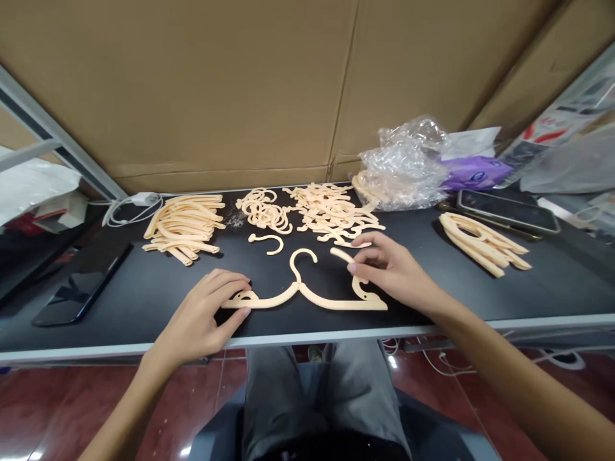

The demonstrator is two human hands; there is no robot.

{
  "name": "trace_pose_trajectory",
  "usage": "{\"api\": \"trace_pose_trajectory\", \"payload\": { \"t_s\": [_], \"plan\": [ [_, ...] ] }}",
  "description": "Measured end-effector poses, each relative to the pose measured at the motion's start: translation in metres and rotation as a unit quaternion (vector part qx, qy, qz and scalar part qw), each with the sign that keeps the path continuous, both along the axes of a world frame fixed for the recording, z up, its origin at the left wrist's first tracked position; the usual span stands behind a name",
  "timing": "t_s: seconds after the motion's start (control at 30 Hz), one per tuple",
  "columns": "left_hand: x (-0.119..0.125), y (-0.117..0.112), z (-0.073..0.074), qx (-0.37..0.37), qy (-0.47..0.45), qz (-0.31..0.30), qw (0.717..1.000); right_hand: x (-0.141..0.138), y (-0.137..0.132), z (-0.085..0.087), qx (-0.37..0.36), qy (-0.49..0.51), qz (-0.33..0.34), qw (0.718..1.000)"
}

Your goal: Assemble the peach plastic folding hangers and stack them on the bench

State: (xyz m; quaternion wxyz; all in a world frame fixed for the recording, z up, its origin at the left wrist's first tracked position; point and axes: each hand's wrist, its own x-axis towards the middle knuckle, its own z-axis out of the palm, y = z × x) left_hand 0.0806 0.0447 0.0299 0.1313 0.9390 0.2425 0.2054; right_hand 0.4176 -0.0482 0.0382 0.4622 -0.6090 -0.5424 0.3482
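Head view shows me the left hand gripping the hanger at one end, right hand pinching a strip near its other.

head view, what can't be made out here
All in the head view:
Left end of the hanger: covered by the left hand.
Whether the pale strip joins the part below it: the right hand blocks that spot.
Number of pieces inside the clear plastic: folds and glare hide them.
White bag: cut off by the left edge.
Print on the purple pack: too small.
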Motion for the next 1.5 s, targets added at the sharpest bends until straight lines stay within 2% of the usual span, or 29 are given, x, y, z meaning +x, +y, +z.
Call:
{"api": "trace_pose_trajectory", "payload": {
  "t_s": [0.13, 0.3, 0.37, 0.5, 0.63, 0.7, 0.77, 0.9, 1.0, 1.1, 1.2, 1.27, 1.43, 1.5],
  "plan": [
    [-0.001, 0.002, 0.000, -0.002, 0.005, 0.003, 1.000, 0.020, -0.012, -0.004, 0.043, 0.138, -0.103, 0.984],
    [-0.001, 0.006, 0.000, 0.033, 0.018, 0.013, 0.999, 0.048, -0.043, -0.010, 0.013, 0.146, -0.172, 0.974],
    [0.000, 0.008, -0.001, 0.044, 0.020, 0.016, 0.999, 0.054, -0.056, -0.014, 0.006, 0.083, -0.197, 0.977],
    [0.000, 0.008, 0.000, 0.077, 0.026, 0.024, 0.996, 0.055, -0.074, -0.021, 0.011, -0.132, -0.226, 0.965],
    [0.016, -0.006, 0.014, 0.133, 0.017, 0.030, 0.991, 0.050, -0.080, -0.025, 0.050, -0.298, -0.180, 0.936],
    [0.041, -0.019, 0.024, 0.131, 0.006, 0.004, 0.991, 0.047, -0.079, -0.025, 0.082, -0.335, -0.160, 0.925],
    [0.075, -0.032, 0.032, 0.123, 0.006, -0.059, 0.991, 0.044, -0.076, -0.024, 0.122, -0.343, -0.122, 0.923],
    [0.145, -0.045, 0.031, 0.067, 0.069, -0.166, 0.981, 0.036, -0.068, -0.025, 0.157, -0.368, 0.000, 0.916],
    [0.172, -0.040, 0.025, 0.004, 0.102, -0.185, 0.977, 0.035, -0.064, -0.024, 0.138, -0.387, 0.032, 0.911],
    [0.174, -0.034, 0.021, -0.035, 0.112, -0.160, 0.980, 0.036, -0.057, -0.018, 0.108, -0.375, 0.048, 0.919],
    [0.166, -0.031, 0.019, -0.016, 0.113, -0.130, 0.985, 0.036, -0.044, -0.007, 0.109, -0.382, 0.081, 0.914],
    [0.162, -0.030, 0.016, 0.012, 0.111, -0.119, 0.987, 0.034, -0.032, 0.003, 0.119, -0.423, 0.109, 0.892],
    [0.151, -0.020, 0.010, 0.037, 0.104, -0.085, 0.990, 0.023, 0.000, 0.020, 0.132, -0.540, 0.200, 0.807],
    [0.147, -0.016, 0.007, 0.031, 0.090, -0.083, 0.992, 0.020, 0.010, 0.021, 0.112, -0.532, 0.231, 0.807]
  ]
}}
